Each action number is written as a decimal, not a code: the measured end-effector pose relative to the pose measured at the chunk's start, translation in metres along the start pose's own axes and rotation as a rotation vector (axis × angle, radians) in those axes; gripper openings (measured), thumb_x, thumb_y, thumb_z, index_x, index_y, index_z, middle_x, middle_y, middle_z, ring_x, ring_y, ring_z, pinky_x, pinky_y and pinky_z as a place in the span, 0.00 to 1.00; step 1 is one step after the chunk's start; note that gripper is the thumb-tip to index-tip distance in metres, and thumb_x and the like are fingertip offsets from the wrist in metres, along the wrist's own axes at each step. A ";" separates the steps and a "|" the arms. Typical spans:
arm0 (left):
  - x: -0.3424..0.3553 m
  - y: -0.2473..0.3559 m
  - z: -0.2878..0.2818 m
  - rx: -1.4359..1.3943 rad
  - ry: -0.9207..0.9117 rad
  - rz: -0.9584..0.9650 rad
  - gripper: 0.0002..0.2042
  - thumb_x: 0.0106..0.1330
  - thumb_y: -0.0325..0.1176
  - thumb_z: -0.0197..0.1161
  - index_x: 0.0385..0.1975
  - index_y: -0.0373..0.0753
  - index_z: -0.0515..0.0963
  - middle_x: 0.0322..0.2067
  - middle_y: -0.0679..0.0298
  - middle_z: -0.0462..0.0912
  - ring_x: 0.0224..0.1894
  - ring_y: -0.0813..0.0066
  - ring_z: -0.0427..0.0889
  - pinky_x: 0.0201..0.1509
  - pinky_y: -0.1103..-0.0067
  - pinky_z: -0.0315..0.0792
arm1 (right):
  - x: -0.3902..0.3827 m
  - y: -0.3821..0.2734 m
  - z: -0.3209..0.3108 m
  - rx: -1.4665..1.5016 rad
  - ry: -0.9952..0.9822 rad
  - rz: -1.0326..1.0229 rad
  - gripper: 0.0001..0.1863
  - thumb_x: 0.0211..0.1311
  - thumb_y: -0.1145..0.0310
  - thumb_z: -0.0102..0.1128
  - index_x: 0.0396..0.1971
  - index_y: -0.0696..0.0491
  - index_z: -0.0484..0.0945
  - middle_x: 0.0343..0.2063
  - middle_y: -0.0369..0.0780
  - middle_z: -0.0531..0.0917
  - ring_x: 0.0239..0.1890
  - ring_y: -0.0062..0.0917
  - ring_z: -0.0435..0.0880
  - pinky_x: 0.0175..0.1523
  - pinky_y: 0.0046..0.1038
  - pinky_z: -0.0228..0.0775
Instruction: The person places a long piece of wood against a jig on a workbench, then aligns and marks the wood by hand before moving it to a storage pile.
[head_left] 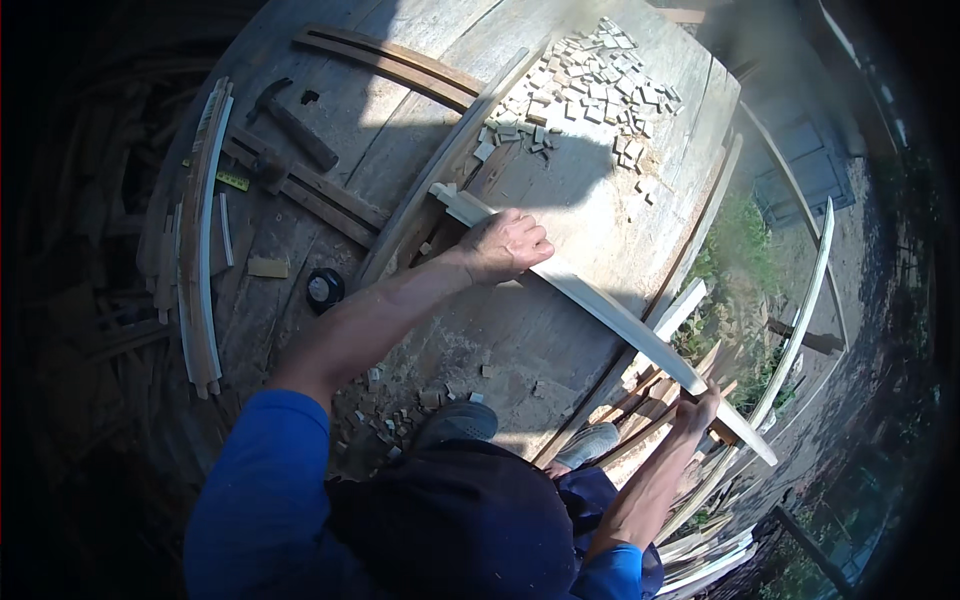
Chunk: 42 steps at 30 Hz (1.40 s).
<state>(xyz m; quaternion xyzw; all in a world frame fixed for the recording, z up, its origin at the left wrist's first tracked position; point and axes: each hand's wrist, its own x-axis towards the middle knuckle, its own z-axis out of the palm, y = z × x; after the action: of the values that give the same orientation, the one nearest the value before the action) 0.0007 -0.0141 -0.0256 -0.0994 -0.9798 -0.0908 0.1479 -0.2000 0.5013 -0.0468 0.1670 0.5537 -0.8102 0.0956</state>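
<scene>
A long pale wooden strip [625,322] runs diagonally from upper left to lower right, its notched upper end over a long weathered board [395,250]. My left hand [505,243] is closed round the strip near that upper end. My right hand [698,408] grips it close to the lower right end, partly hidden behind it. Many small cut wood blocks [595,85] lie scattered beyond the strip, and a few more lie by my feet.
A hammer [312,138], slotted wooden rails [387,67], a tape measure [325,290] and bundled strips [210,250] lie on the planked platform [440,340]. At right, long boards [800,330] stand beside weeds [740,250].
</scene>
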 end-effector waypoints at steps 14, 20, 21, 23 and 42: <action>-0.028 0.076 -0.014 0.061 -0.194 -0.148 0.25 0.52 0.49 0.72 0.42 0.38 0.74 0.43 0.58 0.71 0.47 0.63 0.74 0.52 0.66 0.68 | -0.009 0.003 -0.056 0.324 0.512 0.104 0.45 0.72 0.34 0.22 0.69 0.59 0.61 0.64 0.55 0.71 0.65 0.54 0.69 0.67 0.66 0.58; -0.005 0.046 -0.039 -0.224 -0.260 -0.184 0.24 0.44 0.47 0.77 0.35 0.40 0.75 0.39 0.64 0.75 0.43 0.69 0.75 0.47 0.70 0.69 | -0.008 0.006 -0.029 0.452 0.530 0.108 0.49 0.69 0.29 0.15 0.65 0.55 0.67 0.63 0.50 0.73 0.64 0.51 0.71 0.67 0.67 0.57; -0.006 0.045 -0.039 -0.247 -0.299 -0.204 0.21 0.47 0.45 0.75 0.34 0.41 0.75 0.37 0.65 0.75 0.43 0.69 0.76 0.47 0.70 0.69 | -0.009 0.011 -0.025 0.404 0.548 0.046 0.52 0.65 0.24 0.15 0.59 0.56 0.70 0.51 0.50 0.79 0.55 0.49 0.77 0.65 0.64 0.61; -0.011 0.046 -0.036 -0.216 -0.285 -0.222 0.15 0.51 0.42 0.72 0.31 0.41 0.76 0.33 0.66 0.76 0.41 0.68 0.77 0.46 0.70 0.69 | -0.012 0.019 -0.027 0.488 0.430 -0.013 0.53 0.59 0.19 0.20 0.45 0.57 0.74 0.33 0.48 0.78 0.36 0.42 0.78 0.56 0.57 0.72; -0.021 0.018 -0.008 -0.228 -0.216 -0.169 0.10 0.52 0.33 0.68 0.31 0.45 0.74 0.31 0.64 0.76 0.41 0.64 0.79 0.42 0.65 0.70 | -0.017 0.018 -0.010 0.408 0.488 0.041 0.39 0.70 0.38 0.46 0.54 0.66 0.66 0.40 0.55 0.76 0.45 0.48 0.79 0.55 0.52 0.77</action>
<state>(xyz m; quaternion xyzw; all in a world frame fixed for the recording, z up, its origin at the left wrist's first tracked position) 0.0262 -0.0024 -0.0219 -0.0419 -0.9782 -0.2022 0.0213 -0.1767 0.5035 -0.0597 0.3831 0.3828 -0.8386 -0.0592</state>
